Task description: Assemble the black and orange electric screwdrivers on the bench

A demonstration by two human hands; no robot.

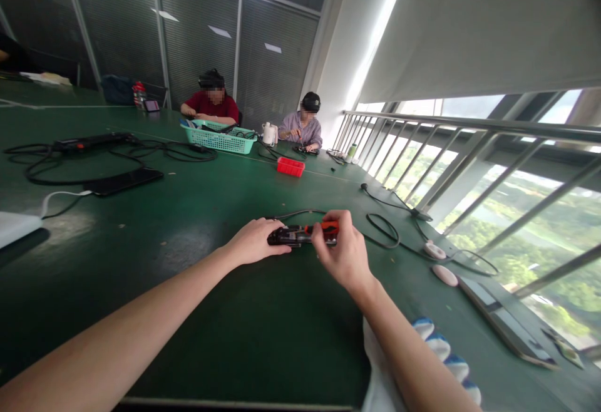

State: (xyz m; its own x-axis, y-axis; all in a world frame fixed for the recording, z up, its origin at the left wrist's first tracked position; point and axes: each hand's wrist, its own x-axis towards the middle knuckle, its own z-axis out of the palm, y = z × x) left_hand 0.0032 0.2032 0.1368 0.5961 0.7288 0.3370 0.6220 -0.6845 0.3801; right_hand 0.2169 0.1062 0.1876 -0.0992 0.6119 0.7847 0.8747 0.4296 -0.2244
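My left hand is closed on the left end of a long black corded device lying on the green table; its exact kind is not clear. My right hand is closed around the orange-and-black handle of a screwdriver. The screwdriver lies low over the device, pointing left along it. My right fingers cover part of the handle and the device's right end, so I cannot tell whether the tip touches a screw. A thin black cord runs behind both hands.
Ahead are a red bin and a teal basket of parts, with two people seated beyond. Left lie a phone and another corded device. Right are cords, a tablet and the railing; a white-and-blue glove lies under my right forearm.
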